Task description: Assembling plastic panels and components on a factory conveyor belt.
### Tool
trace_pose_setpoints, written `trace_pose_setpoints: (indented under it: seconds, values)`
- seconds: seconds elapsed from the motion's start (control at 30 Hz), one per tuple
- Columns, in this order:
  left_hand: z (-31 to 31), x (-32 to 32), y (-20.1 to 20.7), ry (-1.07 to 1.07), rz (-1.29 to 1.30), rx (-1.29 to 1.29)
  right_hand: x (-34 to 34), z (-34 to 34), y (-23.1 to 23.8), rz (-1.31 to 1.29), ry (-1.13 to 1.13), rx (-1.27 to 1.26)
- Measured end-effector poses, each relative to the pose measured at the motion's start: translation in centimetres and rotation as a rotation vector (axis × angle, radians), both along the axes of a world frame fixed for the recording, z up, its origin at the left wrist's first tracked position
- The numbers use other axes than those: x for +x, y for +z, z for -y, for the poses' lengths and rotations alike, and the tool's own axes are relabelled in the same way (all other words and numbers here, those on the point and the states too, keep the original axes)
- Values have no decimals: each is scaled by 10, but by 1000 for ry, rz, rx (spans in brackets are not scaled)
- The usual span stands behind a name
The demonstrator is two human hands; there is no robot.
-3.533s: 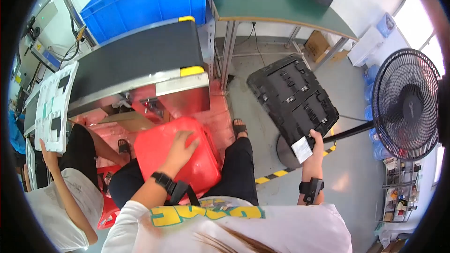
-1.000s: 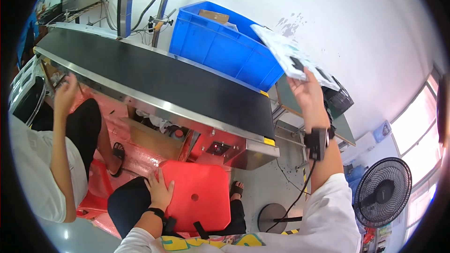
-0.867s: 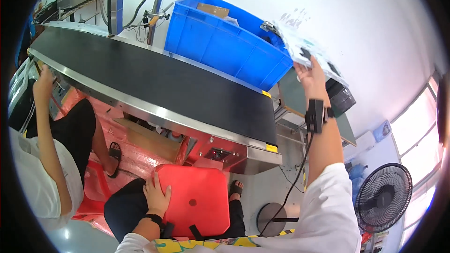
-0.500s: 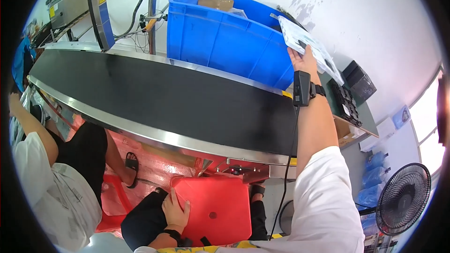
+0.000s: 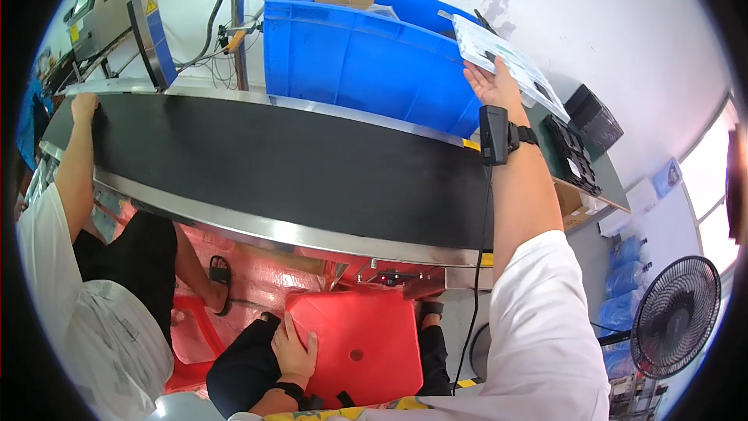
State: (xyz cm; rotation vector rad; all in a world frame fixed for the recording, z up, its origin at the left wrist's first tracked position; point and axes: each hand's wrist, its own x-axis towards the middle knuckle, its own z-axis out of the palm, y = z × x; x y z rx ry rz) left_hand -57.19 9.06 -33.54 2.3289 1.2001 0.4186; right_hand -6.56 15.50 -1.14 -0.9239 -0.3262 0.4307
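Note:
My right hand reaches out past the conveyor and grips the near edge of a flat, white, panel-like piece. The piece is tilted over the right end of a blue plastic bin, and its printed or patterned face is too small to make out. Down in front of me, my left hand lies flat with fingers apart on a red plastic stool top, which has a small round hole in its middle.
A black conveyor belt runs across in front. At left sits a co-worker in a white shirt. A black tray lies on the green side table; a black fan stands at right. A cable hangs from my right wrist device.
The view has shifted slightly. The co-worker's hand has come up onto the belt's far left end. My right hand still holds the white piece; my left hand stays on the stool.

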Motion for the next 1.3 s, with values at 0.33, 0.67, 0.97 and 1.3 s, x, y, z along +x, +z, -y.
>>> trace_pose_setpoints:
  seconds: [0.33,0.67,0.97,1.3]
  values:
    - [5,2,-3,26,-7,-35,1,-3,1,86,45,60]
    - [6,0,-2,13,-17,-7,7,-9,-1,-130,222,-127]
    - [8,4,-5,18,-4,6,-8,33,-15,-166,32,-43]
    - [4,-3,-6,55,90,-26,-247,134,-11,426,819,-413]
